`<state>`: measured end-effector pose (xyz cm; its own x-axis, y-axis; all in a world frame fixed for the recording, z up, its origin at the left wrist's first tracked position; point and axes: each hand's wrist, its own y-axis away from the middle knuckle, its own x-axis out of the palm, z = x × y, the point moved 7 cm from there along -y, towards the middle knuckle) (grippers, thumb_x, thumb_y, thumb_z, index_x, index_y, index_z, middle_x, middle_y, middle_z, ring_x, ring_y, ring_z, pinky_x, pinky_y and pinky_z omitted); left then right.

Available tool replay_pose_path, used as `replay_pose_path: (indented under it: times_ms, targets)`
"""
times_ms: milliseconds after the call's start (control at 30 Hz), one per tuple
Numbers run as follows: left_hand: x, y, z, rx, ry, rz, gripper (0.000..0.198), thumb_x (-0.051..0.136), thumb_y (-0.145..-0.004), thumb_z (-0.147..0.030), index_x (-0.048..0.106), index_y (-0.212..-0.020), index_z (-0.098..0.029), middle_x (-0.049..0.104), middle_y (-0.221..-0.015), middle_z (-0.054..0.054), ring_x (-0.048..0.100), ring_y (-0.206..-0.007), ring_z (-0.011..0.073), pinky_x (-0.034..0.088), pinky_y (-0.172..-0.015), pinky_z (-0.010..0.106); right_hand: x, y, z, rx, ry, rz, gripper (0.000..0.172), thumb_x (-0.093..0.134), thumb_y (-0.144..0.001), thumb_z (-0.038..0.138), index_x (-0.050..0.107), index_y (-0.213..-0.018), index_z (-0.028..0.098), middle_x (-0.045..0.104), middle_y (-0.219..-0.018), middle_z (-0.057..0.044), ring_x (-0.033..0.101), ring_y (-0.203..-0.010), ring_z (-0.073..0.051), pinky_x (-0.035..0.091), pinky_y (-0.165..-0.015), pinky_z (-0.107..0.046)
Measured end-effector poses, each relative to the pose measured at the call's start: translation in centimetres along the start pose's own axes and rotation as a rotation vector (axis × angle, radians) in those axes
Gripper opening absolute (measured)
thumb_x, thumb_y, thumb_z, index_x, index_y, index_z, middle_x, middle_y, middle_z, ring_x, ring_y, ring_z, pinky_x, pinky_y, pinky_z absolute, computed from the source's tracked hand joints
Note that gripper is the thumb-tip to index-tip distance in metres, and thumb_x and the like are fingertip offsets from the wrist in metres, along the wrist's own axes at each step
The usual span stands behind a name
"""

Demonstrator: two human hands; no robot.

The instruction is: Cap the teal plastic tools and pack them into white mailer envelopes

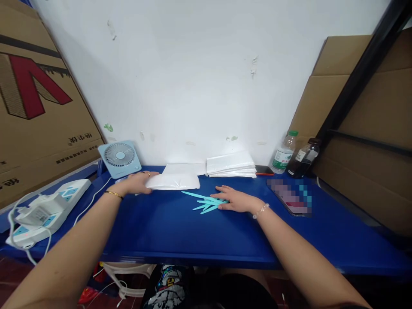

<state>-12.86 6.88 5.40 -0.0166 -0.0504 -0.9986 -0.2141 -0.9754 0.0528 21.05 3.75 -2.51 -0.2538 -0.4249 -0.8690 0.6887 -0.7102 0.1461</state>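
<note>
My left hand [137, 182] is at the left end of a flat white plastic packet [175, 182], its thumb low and its fingers along the upper side, closed on that end. Behind this packet lies a white sheet [185, 168]. My right hand [237, 200] rests palm down with its fingers spread over several thin teal pointed strips [206, 203]. They fan out to the left from beneath the fingers, and their right ends are hidden. A stack of white packets [231, 165] lies against the wall, behind my right hand.
On the blue table [193, 236] stand a light blue fan [119, 156] and a white power strip [53, 212] with cables at left. A phone [291, 199], a red-edged dark phone-like object [265, 170], a clear bottle [283, 154] and a dark-filled bottle [302, 159] are at right.
</note>
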Motion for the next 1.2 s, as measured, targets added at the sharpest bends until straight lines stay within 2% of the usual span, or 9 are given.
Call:
replay_pose_path:
  times_ms: [67, 167, 333, 467, 567, 667, 767, 967, 1200]
  targets:
    - [2.3, -1.1, -0.8, 0.045, -0.016, 0.029, 0.081, 0.061, -0.064, -0.036, 0.036, -0.141, -0.027, 0.041, -0.144, 0.006, 0.042, -0.126, 0.0289, 0.035, -0.1, 0.039, 0.0, 0.3, 0.2, 0.006, -0.002, -0.007, 0.063, 0.05, -0.083, 0.062, 0.039, -0.14, 0.037, 0.02, -0.155, -0.001, 0.009, -0.142, -0.034, 0.02, -0.112, -0.05]
    - [3.0, -2.4, -2.1, 0.02, -0.029, -0.058, 0.095, 0.066, -0.061, -0.044, 0.027, -0.145, -0.026, 0.027, -0.151, 0.012, 0.023, -0.136, 0.036, 0.026, -0.104, 0.051, -0.8, 0.5, 0.3, -0.01, -0.007, -0.092, 0.06, 0.047, -0.086, 0.059, 0.043, -0.139, 0.032, 0.033, -0.15, -0.006, 0.025, -0.138, -0.032, 0.028, -0.108, -0.046]
    - [2.9, -2.7, -10.5, 0.402, 0.161, -0.026, 0.05, 0.053, -0.079, -0.041, 0.052, -0.127, -0.027, 0.051, -0.132, 0.007, 0.044, -0.122, 0.0245, 0.031, -0.101, 0.038, -3.4, 0.8, -2.0, 0.019, 0.041, -0.346, 0.037, 0.043, -0.092, 0.033, 0.059, -0.123, 0.022, 0.06, -0.119, -0.01, 0.052, -0.111, -0.025, 0.039, -0.097, -0.039]
    - [4.0, -2.9, -15.4, 0.535, 0.123, 0.044, 0.024, 0.06, -0.076, -0.032, 0.064, -0.099, -0.025, 0.063, -0.107, 0.003, 0.055, -0.104, 0.0216, 0.035, -0.092, 0.034, -3.5, 0.7, -3.4, 0.02, 0.043, -0.328, 0.025, 0.054, -0.085, 0.026, 0.067, -0.106, 0.023, 0.059, -0.104, -0.008, 0.056, -0.094, -0.021, 0.045, -0.082, -0.033]
    - [5.0, -3.6, -16.0, 0.507, 0.11, 0.061, 0.011, 0.056, -0.078, -0.026, 0.064, -0.084, -0.022, 0.066, -0.088, 0.001, 0.06, -0.083, 0.0169, 0.04, -0.078, 0.028, -3.3, 0.5, -3.2, 0.017, -0.02, -0.308, 0.014, 0.056, -0.082, 0.024, 0.068, -0.089, 0.021, 0.059, -0.091, -0.005, 0.056, -0.077, -0.016, 0.045, -0.069, -0.027]
    - [5.6, -4.3, -15.6, 0.462, 0.136, 0.025, 0.017, 0.054, -0.08, -0.025, 0.062, -0.094, -0.021, 0.067, -0.084, 0.001, 0.06, -0.073, 0.0155, 0.04, -0.066, 0.025, -2.8, 0.3, -2.6, -0.002, -0.099, -0.258, 0.01, 0.059, -0.08, 0.026, 0.067, -0.083, 0.019, 0.059, -0.081, -0.002, 0.054, -0.069, -0.013, 0.043, -0.062, -0.024]
    - [5.2, -4.6, -16.3, 0.497, 0.097, -0.085, 0.02, 0.051, -0.084, -0.024, 0.06, -0.1, -0.019, 0.067, -0.088, 0.003, 0.062, -0.076, 0.0167, 0.041, -0.068, 0.025, -2.4, 0.0, -2.5, 0.003, -0.154, -0.24, 0.016, 0.062, -0.079, 0.034, 0.066, -0.081, 0.018, 0.06, -0.073, -0.001, 0.053, -0.063, -0.012, 0.04, -0.056, -0.023]
    - [4.5, -5.1, -20.0, 0.604, -0.019, -0.22, 0.017, 0.042, -0.089, -0.019, 0.059, -0.087, -0.018, 0.066, -0.084, 0.004, 0.061, -0.074, 0.0166, 0.041, -0.069, 0.027, -3.3, -0.5, -3.5, 0.041, -0.196, -0.473, 0.029, 0.06, -0.082, 0.036, 0.064, -0.104, 0.019, 0.064, -0.075, -0.001, 0.055, -0.066, -0.013, 0.04, -0.061, -0.023]
    - [4.6, -5.5, -21.1, 0.615, 0.025, -0.302, 0.023, 0.036, -0.094, -0.019, 0.058, -0.087, -0.018, 0.065, -0.09, 0.005, 0.06, -0.084, 0.0181, 0.039, -0.076, 0.031, -4.0, -0.7, -3.6, 0.024, -0.103, -0.491, 0.018, 0.052, -0.085, 0.024, 0.068, -0.083, 0.016, 0.066, -0.073, -0.002, 0.054, -0.063, -0.012, 0.039, -0.06, -0.023]
